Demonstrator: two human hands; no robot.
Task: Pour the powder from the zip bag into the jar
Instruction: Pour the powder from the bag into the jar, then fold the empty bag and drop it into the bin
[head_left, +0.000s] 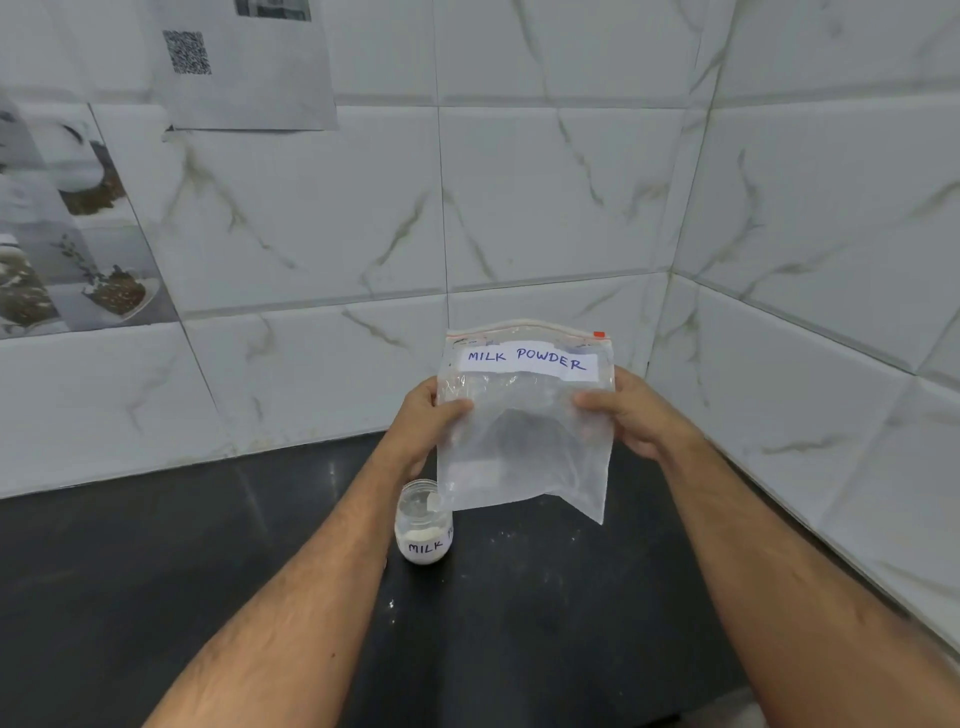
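Clear zip bag (524, 431) held upright above jar (423, 522), left hand (423, 421) and right hand (631, 410) fingers pinching its sides.

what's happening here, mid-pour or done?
A person holds a clear zip bag labelled MILK POWDER upright with both hands, left hand and right hand gripping its side edges. The bag looks nearly empty. Below its lower left corner an open jar stands on the dark counter with white powder inside and specks spilled nearby. Nothing is pouring right now; whether the pour is finished I can't say.
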